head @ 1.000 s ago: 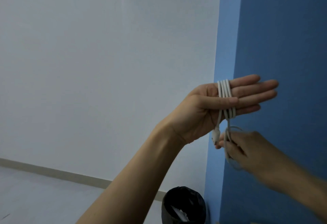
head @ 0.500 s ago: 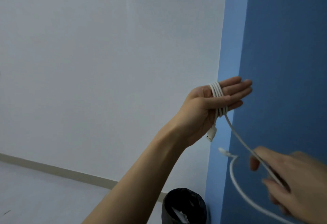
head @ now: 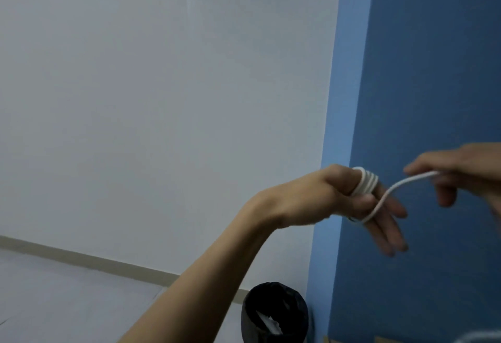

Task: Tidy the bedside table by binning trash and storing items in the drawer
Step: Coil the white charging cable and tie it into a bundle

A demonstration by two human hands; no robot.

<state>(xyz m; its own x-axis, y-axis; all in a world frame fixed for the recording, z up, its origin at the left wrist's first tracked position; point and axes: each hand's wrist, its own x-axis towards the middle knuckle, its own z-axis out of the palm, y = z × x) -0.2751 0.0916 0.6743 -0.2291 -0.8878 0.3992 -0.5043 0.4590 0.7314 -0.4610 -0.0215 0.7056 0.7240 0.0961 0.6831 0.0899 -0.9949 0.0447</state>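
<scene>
- At about 4 o'clock from centre, up in the air between both hands: white cable (head: 366,182), wound in several close turns.
- Coiled round the fingers (head: 390,230) of the left hand (head: 336,196), close to the knuckles.
- From the coil's lower edge, one free strand (head: 401,184) dipping toward 5 o'clock, then arching up toward 2 o'clock into the right hand (head: 466,170).
- Left hand open: fingers straight and together, pointing toward 4 o'clock, carrying the coil.
- Thumb (head: 360,201) tucked in along the coil's underside; cannot tell through the blur whether pressing it.
- Right hand gripping the strand: pinched near its end at the hand's 9 o'clock side, the other fingers curled loosely beneath; whole hand blurred.
- Hands apart, joined only by that strand, the right one at 2 o'clock of the left.
- Forearm (head: 217,275) rising from the bottom edge at 7 o'clock up to the left wrist.
- At 6 o'clock of the left hand, well below it and well apart: black bin (head: 292,302), mouth open toward the camera, standing on the floor (head: 54,296) just beside the wall corner.
- Inside the bin, a white scrap (head: 268,325).
- Behind both hands, filling the 3 o'clock side: blue wall (head: 433,71).
- From 9 to 12 o'clock: white wall (head: 162,98), meeting the blue one at an upright edge.
- Along the white wall's foot, from 9 toward 6 o'clock: beige skirting (head: 81,257) above the pale floor.
- In the 5 o'clock corner, a pale curved edge (head: 479,338), too blurred to name.
</scene>
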